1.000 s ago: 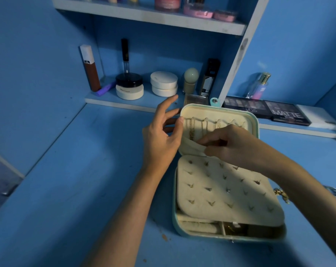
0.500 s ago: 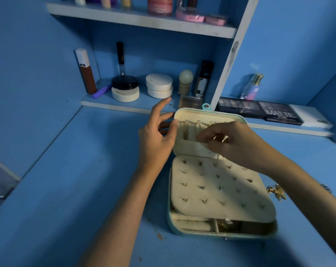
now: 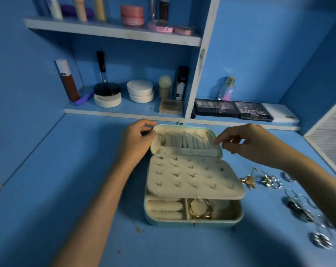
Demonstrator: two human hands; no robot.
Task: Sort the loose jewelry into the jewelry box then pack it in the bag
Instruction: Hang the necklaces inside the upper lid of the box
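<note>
Box: open on desk, lid tilted back.
Panel: studded flap lying over the box's rear half.
Bangle: gold, in the box's front middle compartment.
Left hand: at the box's lid, left corner; curled fingers pinch the rim.
Right hand: just beside the lid's right edge; fingers loosely bent, nothing in them.
Loose jewelry: gold and silver pieces on the desk right of the box; the nearest ones are blurred.

Two hands flank the open jewelry box.
</note>
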